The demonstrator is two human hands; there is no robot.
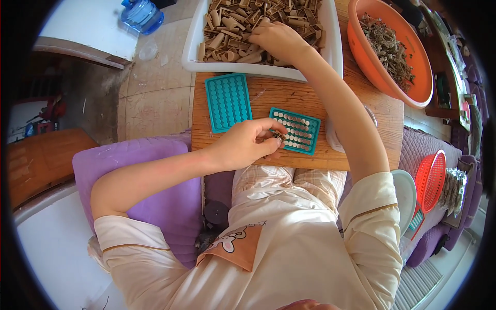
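From where I stand, the left arm comes in from the left of the frame, elbow bent out wide, forearm running almost level to the middle. The left hand (245, 142) is curled, thumb and fingers pinching a small brown piece (278, 136) over the near-left corner of a teal tray (315, 138). The right arm stretches up to the top of the frame, wrist bent leftward, and the right hand (281, 41) dips its fingers among loose brown pieces (232, 36) in a white bin (248, 67); I cannot tell whether it grips one.

I count two teal trays on the one wooden table (281, 92): the one at centre carries rows of silvery discs (297, 126), partly covered by the hand, so their total escapes me; the second tray (227, 103) lies left of it. The bin's pieces are too many to count. One orange basin (356, 46) sits upper right, holding a grey-brown tangle (385, 49).
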